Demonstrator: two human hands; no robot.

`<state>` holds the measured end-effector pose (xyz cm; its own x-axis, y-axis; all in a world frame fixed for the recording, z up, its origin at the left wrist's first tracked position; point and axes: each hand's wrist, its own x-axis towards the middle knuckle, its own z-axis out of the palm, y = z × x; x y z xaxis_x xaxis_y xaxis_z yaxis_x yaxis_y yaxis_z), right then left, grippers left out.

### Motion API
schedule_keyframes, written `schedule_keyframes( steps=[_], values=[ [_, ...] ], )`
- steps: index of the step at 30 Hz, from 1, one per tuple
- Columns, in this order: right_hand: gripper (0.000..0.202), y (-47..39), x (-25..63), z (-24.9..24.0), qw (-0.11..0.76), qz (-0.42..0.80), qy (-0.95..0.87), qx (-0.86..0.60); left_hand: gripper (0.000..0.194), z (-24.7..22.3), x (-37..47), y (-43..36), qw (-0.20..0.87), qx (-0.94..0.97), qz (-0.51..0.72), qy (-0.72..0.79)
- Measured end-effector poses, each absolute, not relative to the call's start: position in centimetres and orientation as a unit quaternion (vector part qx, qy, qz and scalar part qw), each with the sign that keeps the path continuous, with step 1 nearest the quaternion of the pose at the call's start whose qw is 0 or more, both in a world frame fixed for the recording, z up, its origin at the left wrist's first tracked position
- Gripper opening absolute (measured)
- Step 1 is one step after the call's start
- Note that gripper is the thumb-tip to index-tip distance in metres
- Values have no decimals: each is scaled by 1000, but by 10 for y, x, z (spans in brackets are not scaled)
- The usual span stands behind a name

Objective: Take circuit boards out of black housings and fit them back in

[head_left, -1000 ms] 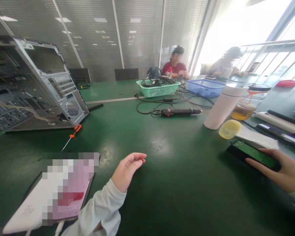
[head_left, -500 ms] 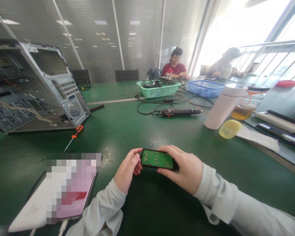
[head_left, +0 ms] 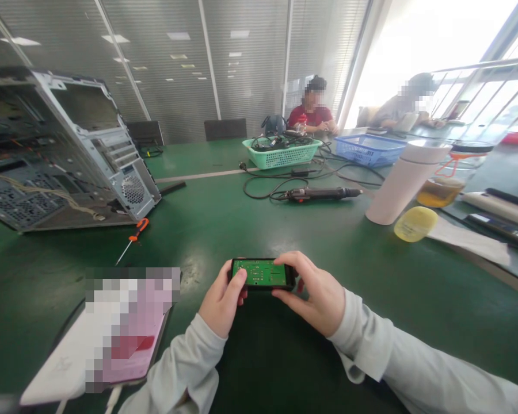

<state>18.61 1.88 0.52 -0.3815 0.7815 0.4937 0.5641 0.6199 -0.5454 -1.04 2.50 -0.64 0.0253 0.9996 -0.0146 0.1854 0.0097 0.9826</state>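
Observation:
A green circuit board [head_left: 262,275] sits in a small black rectangular case, held above the near part of the green table [head_left: 207,221]. My left hand [head_left: 223,297] grips the left end, its thumb lying over the board's corner and its other fingers partly hidden behind. At the right end my right hand [head_left: 315,293] is closed round the case, fingers on the far edge and thumb on the near edge. Left of my hands lie a white power bank-like slab [head_left: 56,368] and a phone with a pink screen [head_left: 149,322], both partly blurred out.
An open computer case [head_left: 133,190] stands at the left, an orange-handled screwdriver [head_left: 138,230] before it. Beyond my hands lies a black electric screwdriver [head_left: 323,194]. Behind are a green basket of cables [head_left: 282,155] and a blue basket [head_left: 366,152]; a pink tumbler [head_left: 403,187] stands right. Two people sit beyond.
The board in its case has shifted slightly left relative to my hands' surroundings. My left thumb has come over its face, and my right hand has moved a little left.

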Motion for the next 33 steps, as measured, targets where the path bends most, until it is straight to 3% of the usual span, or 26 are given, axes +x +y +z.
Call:
schedule_keyframes(
  steps=[6,11,14,20,25,29,33],
  values=[
    [23,16,184,7,417,178,-782,-427,51,-4,-10,26,466,549,461,518],
    [37,21,184,11,428,422,-656,-457,70,0,-13,25,457,585,449,497],
    [47,26,183,15,417,549,-572,-444,69,1,-15,25,442,600,440,501],
    [60,31,178,13,362,705,-433,-428,57,4,-16,23,420,637,446,467],
    [39,32,177,11,282,766,-363,-450,61,2,-18,23,378,693,404,462],
    [66,31,177,16,186,807,-331,-453,65,-2,-18,23,384,658,395,514],
    [73,30,176,21,157,826,-320,-437,66,-3,-16,21,435,590,413,540]
  ],
)
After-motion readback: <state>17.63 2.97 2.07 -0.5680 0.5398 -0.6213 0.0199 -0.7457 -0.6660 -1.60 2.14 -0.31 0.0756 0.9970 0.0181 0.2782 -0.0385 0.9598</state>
